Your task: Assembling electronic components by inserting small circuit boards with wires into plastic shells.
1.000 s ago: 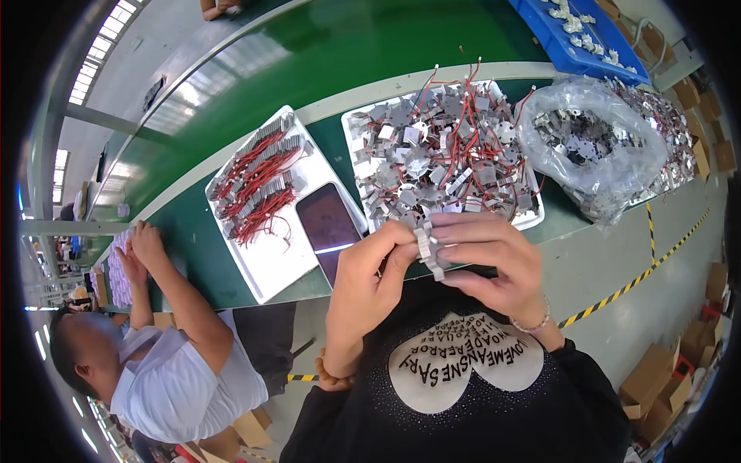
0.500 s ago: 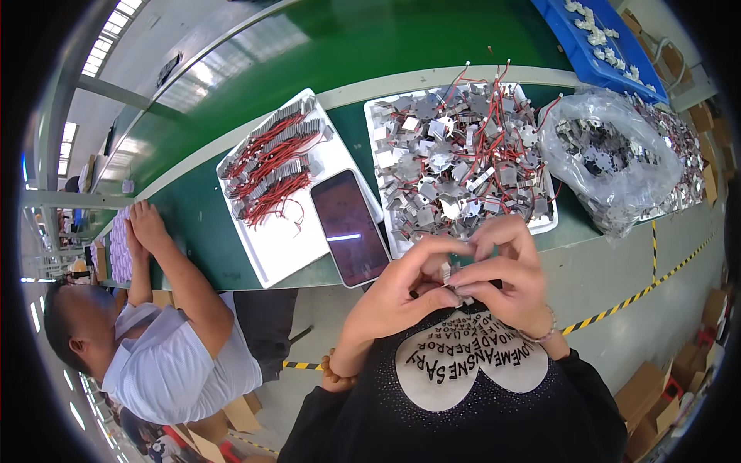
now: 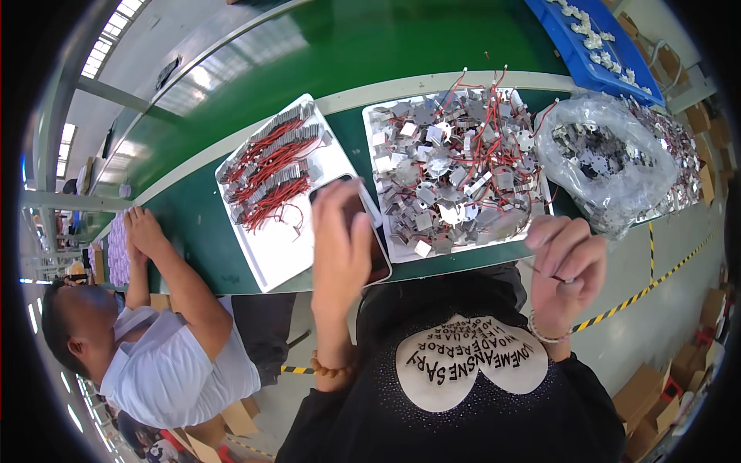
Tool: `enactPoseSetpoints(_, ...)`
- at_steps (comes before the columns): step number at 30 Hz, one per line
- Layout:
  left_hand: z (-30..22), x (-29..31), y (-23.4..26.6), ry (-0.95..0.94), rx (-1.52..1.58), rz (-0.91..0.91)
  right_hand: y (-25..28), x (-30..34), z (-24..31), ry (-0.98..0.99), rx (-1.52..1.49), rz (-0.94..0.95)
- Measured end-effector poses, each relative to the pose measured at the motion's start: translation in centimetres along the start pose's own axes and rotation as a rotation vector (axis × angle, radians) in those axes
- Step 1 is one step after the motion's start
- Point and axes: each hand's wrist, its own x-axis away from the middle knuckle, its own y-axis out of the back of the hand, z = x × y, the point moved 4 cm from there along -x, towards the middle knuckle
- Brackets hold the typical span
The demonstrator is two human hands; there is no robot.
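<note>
My left hand [image 3: 340, 251] is over the phone [image 3: 378, 262], hiding much of its dark screen. Its fingers stretch forward, slightly blurred, with the thumb apart; I see nothing in them. Whether it touches the phone I cannot tell. At the near right corner of the full tray, my right hand [image 3: 567, 258] is raised with curled fingers. A thin dark strand shows by its fingertips, too small to name. The full white tray [image 3: 472, 257] bears a heap of small silvery metal pieces [image 3: 440, 193] and red wires [image 3: 494, 131].
A white tray [image 3: 270, 266] at the left holds rows of metal pieces with red wires [image 3: 270, 166]. A clear plastic bag [image 3: 648, 193] of metal parts lies at the right, below a blue bin [image 3: 567, 54] with white parts. Another person [image 3: 181, 339] sits at the left.
My hands have parted from a small metal piece they held together. The left moved left and forward over the phone; the right moved right, its fingers curled.
</note>
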Motion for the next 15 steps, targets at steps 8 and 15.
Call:
enactPoseSetpoints(8, 3.0, -0.3, -1.3, 0.150, -0.035, -0.014, 3.4, 0.6, 0.5, -0.064, 0.148, -0.131)
enactPoseSetpoints(15, 3.1, -0.4, -1.3, 0.137, -0.086, -0.009, 4.4, 0.3, 0.9, -0.122, 0.261, -0.211)
